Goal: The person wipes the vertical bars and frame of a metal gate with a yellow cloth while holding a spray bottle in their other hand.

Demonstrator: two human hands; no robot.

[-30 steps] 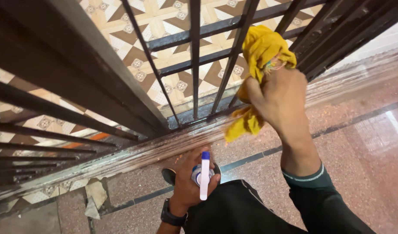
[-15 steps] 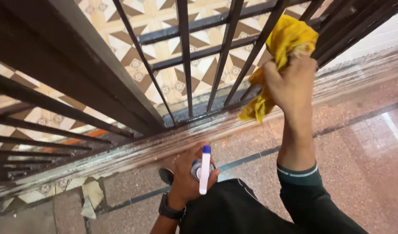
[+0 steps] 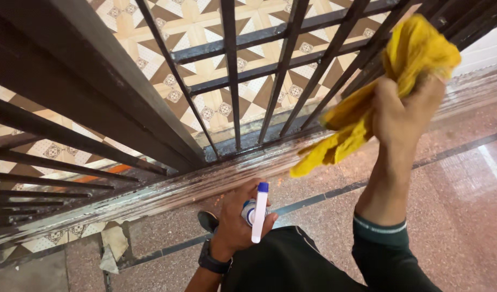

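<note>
My right hand [image 3: 402, 116] grips a bunched yellow cloth [image 3: 386, 89] and presses it against the dark metal bars of a railing gate [image 3: 283, 75] at the upper right. A loose tail of the cloth hangs down toward the threshold. Lower down, my left hand [image 3: 237, 221], with a dark watch on its wrist, holds a spray bottle [image 3: 257, 212] with a white trigger and blue tip, close above my dark trouser leg.
A worn, streaked stone threshold [image 3: 167, 189] runs under the railing. Beyond the bars lies a patterned brown and cream tiled floor [image 3: 205, 32]. On my side is speckled reddish flooring [image 3: 454, 194] with a dark inlaid line. A shoe tip [image 3: 207, 219] shows near the bottle.
My right hand has carried the yellow cloth to the right and slightly up along the bars. The left hand with the spray bottle has stayed almost still.
</note>
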